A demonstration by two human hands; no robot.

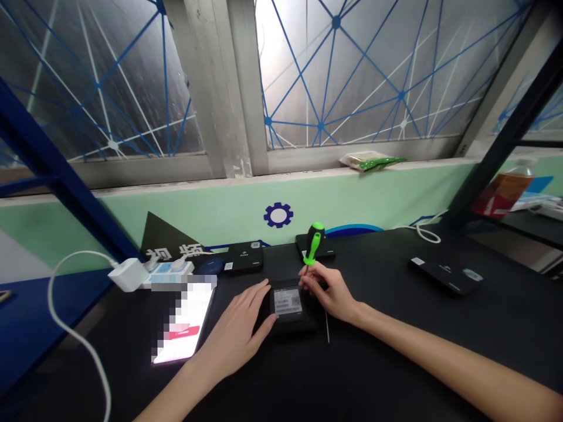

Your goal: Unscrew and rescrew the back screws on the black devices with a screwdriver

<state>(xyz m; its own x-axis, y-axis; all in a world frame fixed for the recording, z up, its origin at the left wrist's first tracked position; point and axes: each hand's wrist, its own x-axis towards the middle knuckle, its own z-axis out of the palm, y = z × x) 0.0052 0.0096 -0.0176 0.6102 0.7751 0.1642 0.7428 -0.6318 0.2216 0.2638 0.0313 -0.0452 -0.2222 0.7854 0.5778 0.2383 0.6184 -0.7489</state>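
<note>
A flat black electronic device with a printed label on its upper face lies on the black table in front of me. My left hand rests against its left side, fingers stretched out and the thumb apart at the lower left. At the device's upper right corner, my right hand pinches the shaft of a screwdriver just below its green and black handle, which stands nearly upright. The screwdriver's tip is hidden by the fingers. A thin metal rod shows below the right hand; whether it belongs to the screwdriver I cannot tell.
Similar black devices lie at the back and at the right. On the left are a lit tablet or phone, a power strip and a white charger with its cable. A wall and windows stand behind.
</note>
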